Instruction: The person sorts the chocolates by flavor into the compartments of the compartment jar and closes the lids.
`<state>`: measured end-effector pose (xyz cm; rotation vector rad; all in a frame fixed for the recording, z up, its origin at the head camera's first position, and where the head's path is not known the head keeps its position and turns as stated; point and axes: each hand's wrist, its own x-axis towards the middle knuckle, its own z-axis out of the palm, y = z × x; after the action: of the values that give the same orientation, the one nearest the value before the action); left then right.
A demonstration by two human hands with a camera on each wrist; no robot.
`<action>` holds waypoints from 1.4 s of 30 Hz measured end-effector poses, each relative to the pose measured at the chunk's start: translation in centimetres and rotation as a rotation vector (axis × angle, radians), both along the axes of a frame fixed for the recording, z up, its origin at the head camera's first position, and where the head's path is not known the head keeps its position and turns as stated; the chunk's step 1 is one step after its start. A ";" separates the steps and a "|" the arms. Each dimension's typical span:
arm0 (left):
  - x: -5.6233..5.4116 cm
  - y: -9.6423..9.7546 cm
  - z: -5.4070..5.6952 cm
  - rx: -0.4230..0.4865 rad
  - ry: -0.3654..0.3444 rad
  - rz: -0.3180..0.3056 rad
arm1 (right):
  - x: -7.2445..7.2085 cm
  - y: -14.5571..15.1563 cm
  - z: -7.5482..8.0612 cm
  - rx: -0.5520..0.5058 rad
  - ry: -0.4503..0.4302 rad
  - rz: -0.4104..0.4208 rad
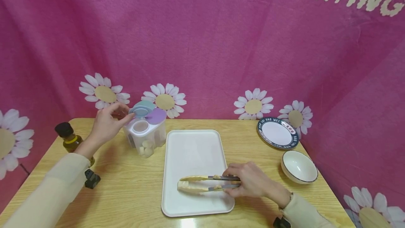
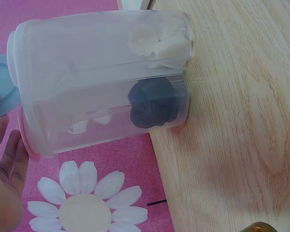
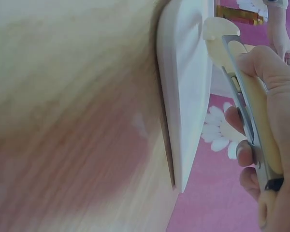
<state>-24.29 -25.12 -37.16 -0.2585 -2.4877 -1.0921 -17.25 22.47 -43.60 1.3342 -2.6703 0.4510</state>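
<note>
Near the back left stands a clear storage container (image 1: 158, 134) with a white top. Its round blue-grey flip lid (image 1: 139, 111) is tipped up, leaving a round opening visible; my left hand (image 1: 105, 124) pinches this lid's edge. Through the container's wall, white pieces (image 2: 170, 48) and a dark clump (image 2: 153, 101) show in separate compartments. My right hand (image 1: 250, 180) grips metal tongs (image 1: 223, 177) with cream-coloured tips, held over the white tray (image 1: 194, 154). The tongs' arms are spread, and I see nothing between their tips.
A dark-capped bottle (image 1: 70, 138) stands beside the left forearm, with a small black object (image 1: 91, 178) near the wrist. On the right are a blue-rimmed plate (image 1: 278, 133) and a white bowl (image 1: 299, 166). A pink flowered cloth (image 1: 205, 62) hangs behind the table.
</note>
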 end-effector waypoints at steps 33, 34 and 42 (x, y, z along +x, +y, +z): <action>-0.1 -0.2 0.0 -0.012 0.016 -0.009 | -8.0 -7.8 8.6 -0.101 0.190 0.029; -0.1 -0.2 0.0 -0.014 0.015 -0.007 | -8.2 -8.2 8.8 -0.099 0.185 0.032; 0.0 -0.1 -0.1 -0.013 -0.005 -0.013 | -9.5 -10.9 9.8 -0.077 0.189 0.043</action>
<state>-24.32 -25.23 -37.24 -0.2768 -2.5014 -1.0838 -26.77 11.61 -33.77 1.3420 -2.4515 0.4058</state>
